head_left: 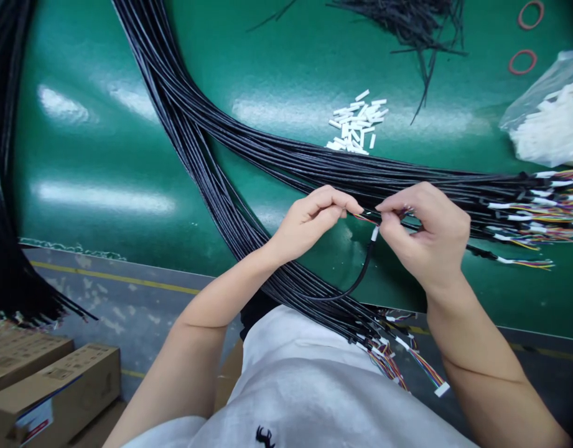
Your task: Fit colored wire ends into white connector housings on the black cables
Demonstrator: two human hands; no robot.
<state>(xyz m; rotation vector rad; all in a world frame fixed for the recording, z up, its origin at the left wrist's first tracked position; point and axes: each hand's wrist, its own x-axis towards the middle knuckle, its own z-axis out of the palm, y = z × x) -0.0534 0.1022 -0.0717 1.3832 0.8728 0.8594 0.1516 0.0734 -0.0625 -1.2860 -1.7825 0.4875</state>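
Note:
My left hand point(314, 218) pinches the thin coloured wires at the end of one black cable point(366, 264). Opposite it, my right hand point(423, 233) is closed at the same wire ends, its fingertips a short gap from the left ones. A white sleeve point(374, 234) sits on this cable just below the fingers, and the cable curves down into the near bundle of black cables point(239, 230). Whether the right fingers also hold some small part is hidden. Behind both hands runs the far cable bundle point(286, 149), with coloured wire ends at the right.
Small white tubes point(358, 121) lie in a pile beyond the cables. A plastic bag of white pieces point(550, 121) and two reddish rings point(522, 62) are at the right. Black strips point(407, 22) lie at the back. Cardboard boxes point(76, 386) stand below left of the green table point(99, 149).

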